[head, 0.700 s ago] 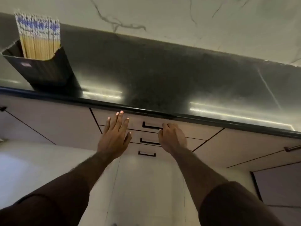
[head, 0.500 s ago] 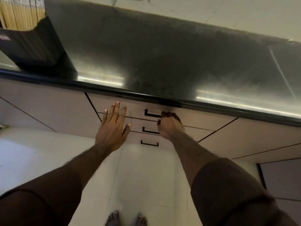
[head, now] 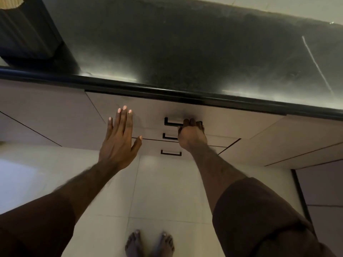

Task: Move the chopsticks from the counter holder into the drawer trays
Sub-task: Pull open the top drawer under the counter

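Observation:
The black ribbed chopstick holder (head: 26, 32) stands on the dark counter (head: 185, 49) at the far left, with only a sliver of the bamboo chopsticks (head: 10, 2) showing at the top edge. Below the counter is a stack of three pale drawers. My right hand (head: 192, 135) is curled around the right end of the black handle (head: 172, 121) of the top drawer (head: 141, 110). The drawer looks closed or barely out. My left hand (head: 119, 140) hovers flat, fingers extended, in front of the drawer's left side, holding nothing. The drawer trays are hidden.
Two lower drawers with black handles (head: 170, 153) sit beneath the top one. Pale cabinet doors (head: 46, 112) flank the drawers. My bare feet (head: 149, 243) stand on the light tiled floor (head: 163, 191). A white streak (head: 315, 65) crosses the counter at the right.
My right hand has reached up and closed on the top drawer's handle. My view has tilted down and moved closer, pushing the holder almost out of frame; my feet came into view.

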Action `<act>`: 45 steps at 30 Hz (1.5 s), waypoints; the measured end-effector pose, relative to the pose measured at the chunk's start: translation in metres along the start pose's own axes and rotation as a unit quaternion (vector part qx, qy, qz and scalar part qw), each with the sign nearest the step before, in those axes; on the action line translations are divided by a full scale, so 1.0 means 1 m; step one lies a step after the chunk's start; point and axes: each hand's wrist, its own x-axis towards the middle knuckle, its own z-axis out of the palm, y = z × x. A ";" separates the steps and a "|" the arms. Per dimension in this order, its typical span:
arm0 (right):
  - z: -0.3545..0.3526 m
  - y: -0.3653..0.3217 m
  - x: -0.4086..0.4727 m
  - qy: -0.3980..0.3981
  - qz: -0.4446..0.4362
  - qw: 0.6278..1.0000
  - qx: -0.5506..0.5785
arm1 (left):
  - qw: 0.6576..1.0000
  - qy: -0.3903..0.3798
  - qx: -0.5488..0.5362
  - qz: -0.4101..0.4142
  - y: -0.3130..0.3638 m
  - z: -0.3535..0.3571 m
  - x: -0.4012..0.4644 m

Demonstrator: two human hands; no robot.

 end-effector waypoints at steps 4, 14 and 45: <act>0.002 -0.002 -0.012 0.015 -0.005 0.999 -0.028 | 1.000 0.015 -0.016 0.013 0.000 -0.006 -0.022; 0.042 0.000 -0.113 0.046 0.027 0.998 0.030 | 0.998 0.037 -0.013 0.047 -0.005 -0.032 -0.089; 0.094 0.028 -0.380 0.039 -0.030 0.996 0.080 | 0.996 -0.063 0.027 0.065 0.100 -0.093 -0.319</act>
